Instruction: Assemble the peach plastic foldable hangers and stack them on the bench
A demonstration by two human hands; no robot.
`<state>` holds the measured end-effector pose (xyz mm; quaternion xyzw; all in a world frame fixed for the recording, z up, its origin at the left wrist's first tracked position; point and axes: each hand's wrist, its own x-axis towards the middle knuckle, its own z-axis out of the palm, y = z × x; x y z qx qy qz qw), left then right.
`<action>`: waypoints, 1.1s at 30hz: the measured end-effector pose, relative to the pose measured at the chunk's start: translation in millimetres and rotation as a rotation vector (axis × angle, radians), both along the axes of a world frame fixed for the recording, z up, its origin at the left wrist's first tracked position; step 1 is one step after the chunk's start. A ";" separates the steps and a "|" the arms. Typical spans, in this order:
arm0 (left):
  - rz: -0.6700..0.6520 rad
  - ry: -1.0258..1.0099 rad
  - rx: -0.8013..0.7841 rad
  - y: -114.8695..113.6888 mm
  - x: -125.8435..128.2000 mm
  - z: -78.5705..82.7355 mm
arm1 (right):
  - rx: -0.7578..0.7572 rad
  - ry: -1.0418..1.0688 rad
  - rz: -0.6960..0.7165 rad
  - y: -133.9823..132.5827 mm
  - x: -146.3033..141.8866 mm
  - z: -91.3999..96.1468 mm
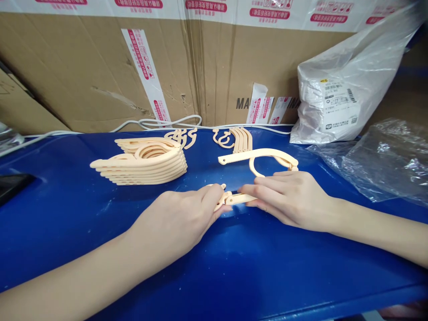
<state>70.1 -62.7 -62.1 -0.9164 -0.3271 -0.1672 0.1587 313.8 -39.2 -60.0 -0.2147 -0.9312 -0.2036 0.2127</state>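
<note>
My left hand (187,214) and my right hand (287,198) meet at the middle of a blue table (67,223). Both pinch a peach plastic hanger piece (234,198) lying low over the table; the left hand holds its left end, the right hand its right end. Just behind my right hand lies an assembled peach hanger (257,156) with a curved hook. A stack of peach hanger arms (143,165) sits to the left, behind my left hand.
Loose peach hooks (182,136) and a small row of hanger pieces (240,138) lie near the back. A white cable (167,122) runs along cardboard boxes (100,76). Plastic bags (344,98) and crumpled film (391,160) fill the right side.
</note>
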 end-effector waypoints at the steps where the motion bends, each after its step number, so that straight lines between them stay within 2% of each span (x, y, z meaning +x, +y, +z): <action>1: -0.018 0.013 0.038 -0.3 -0.1 0.4 | -0.017 0.001 0.003 -0.3 0.2 0.1; 9: -0.038 0.166 0.233 0.9 0.0 3.8 | -0.193 0.014 0.009 -1.9 -0.3 -0.4; 14: -0.036 0.245 0.379 1.4 0.0 8.1 | -0.393 0.012 0.004 -3.0 0.7 1.9; 18: -0.046 0.249 0.426 -1.6 0.1 11.9 | -0.506 0.016 0.016 -5.7 1.3 6.0; 25: -0.071 0.199 0.464 -1.3 -0.6 12.0 | -0.539 0.013 0.025 -6.9 1.2 6.6; 33: -0.070 0.129 0.372 -1.2 -1.5 9.7 | -0.486 0.015 0.026 -7.1 1.0 4.5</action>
